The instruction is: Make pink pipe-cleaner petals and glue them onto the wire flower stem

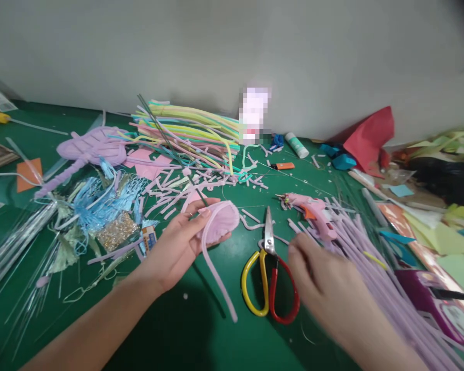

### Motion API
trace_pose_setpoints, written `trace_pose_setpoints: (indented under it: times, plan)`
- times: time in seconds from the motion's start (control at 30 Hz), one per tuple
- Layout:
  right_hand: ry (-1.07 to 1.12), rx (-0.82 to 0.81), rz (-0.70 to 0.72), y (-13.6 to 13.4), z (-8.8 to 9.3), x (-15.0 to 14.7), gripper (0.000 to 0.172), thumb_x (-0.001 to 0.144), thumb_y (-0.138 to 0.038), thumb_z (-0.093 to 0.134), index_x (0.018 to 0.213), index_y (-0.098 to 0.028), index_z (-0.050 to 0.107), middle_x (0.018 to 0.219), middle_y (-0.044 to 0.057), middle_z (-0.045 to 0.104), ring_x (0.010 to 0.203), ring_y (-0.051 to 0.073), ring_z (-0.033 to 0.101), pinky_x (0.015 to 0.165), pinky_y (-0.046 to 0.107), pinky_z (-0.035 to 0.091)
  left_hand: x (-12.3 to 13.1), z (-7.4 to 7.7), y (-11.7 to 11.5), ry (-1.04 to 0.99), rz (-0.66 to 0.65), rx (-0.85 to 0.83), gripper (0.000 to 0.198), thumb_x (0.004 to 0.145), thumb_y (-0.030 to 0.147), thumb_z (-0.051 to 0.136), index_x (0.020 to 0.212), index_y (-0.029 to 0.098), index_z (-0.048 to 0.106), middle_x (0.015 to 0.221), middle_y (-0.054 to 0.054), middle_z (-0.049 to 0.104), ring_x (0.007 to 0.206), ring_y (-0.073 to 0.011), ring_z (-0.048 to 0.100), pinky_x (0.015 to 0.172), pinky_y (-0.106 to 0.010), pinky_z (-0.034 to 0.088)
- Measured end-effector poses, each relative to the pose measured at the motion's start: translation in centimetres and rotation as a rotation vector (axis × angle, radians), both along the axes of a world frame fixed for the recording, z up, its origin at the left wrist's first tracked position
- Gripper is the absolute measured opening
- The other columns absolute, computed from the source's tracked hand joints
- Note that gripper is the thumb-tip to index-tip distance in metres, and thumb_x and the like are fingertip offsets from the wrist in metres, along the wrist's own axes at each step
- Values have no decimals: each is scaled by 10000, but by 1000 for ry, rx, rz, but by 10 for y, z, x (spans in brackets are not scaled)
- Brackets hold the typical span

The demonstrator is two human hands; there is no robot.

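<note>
My left hand [183, 242] grips a cupped lilac pipe-cleaner petal [222, 221] between thumb and fingers. One loose pipe-cleaner end hangs from it toward the table's front. A thin dark stem passes behind that hand. My right hand [320, 273] is over the table to the right, slightly blurred, its fingers curled and partly hidden. Just left of it lie scissors [269, 247] with one yellow and one red handle. Beyond it are a pink glue gun [313, 208] and a bundle of lilac pipe cleaners [371, 257].
Short lilac offcuts [170, 193] litter the green table [251, 350]. Behind them lies a pile of coloured pipe cleaners [193, 123]. At left are a lilac pipe-cleaner form [93, 147] and blue tassels [100, 201]. An orange lighter [284, 166] and a purple box [436, 304] are rightward.
</note>
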State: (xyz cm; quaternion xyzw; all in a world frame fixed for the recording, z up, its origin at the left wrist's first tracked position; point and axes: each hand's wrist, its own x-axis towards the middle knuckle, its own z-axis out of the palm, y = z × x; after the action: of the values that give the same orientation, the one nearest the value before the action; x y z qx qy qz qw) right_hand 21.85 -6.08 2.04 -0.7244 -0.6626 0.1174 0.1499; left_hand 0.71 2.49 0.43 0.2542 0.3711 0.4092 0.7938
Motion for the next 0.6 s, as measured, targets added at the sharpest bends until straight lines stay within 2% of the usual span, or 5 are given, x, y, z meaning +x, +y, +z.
trace_pose_setpoints:
  times: [0.1,0.2,0.27,0.4,0.6]
  plan:
    - [-214,-133,-39,-21,-13,-19,219,872,-404,574,933,-195,544,705,61,652,564,238,642,455,272,315,1,-2,-1,-10,12,59,147,879,200,651,1023,220,675,1083,-33,705,969,-172,688,883,-355,595]
    - [-211,-310,-47,-23,-21,-23,405,842,-225,564,1235,-145,509,744,75,678,625,260,672,472,269,323,0,-4,-1,-18,9,113,194,861,220,682,1055,221,672,1065,-29,720,935,-157,701,871,-313,593]
    - [-21,-393,-40,-22,-24,-12,560,810,-160,527,1359,-123,427,617,6,622,562,227,637,503,270,370,-1,-5,-1,-22,10,143,217,856,232,692,1072,219,672,1058,-31,728,926,-157,705,865,-303,592]
    - [684,-241,-123,-28,-32,20,622,758,-287,646,1342,-176,463,812,23,639,693,165,625,639,269,503,-3,-6,0,-67,14,188,228,836,255,716,1059,220,687,1023,-26,744,893,-168,712,828,-299,601]
    - [1343,-169,-120,-41,-37,29,740,504,-538,882,1111,-293,538,718,-56,503,477,71,437,384,169,388,-5,-5,-4,-105,-2,194,179,827,249,733,1003,227,714,957,-1,747,806,-131,705,764,-246,602]
